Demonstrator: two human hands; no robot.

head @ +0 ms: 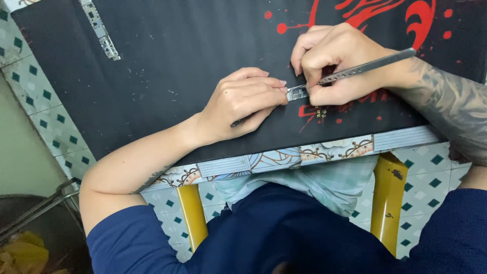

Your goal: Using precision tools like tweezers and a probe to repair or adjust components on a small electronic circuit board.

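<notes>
My left hand (241,104) rests on a black mat (167,56), its fingertips pinching a small silvery circuit part (297,92) and a thin dark tool (238,122) lying under the palm. My right hand (337,61) is closed around long metal tweezers (373,64), whose tips meet the small part between the two hands. The tweezers' handle sticks out to the right over my tattooed forearm.
A narrow strip of circuit board (101,31) lies at the mat's far left. The mat has a red splash pattern (401,15) at the far right. It covers a small table with yellow legs (388,198) over a tiled floor. A dark bin (35,233) stands at the lower left.
</notes>
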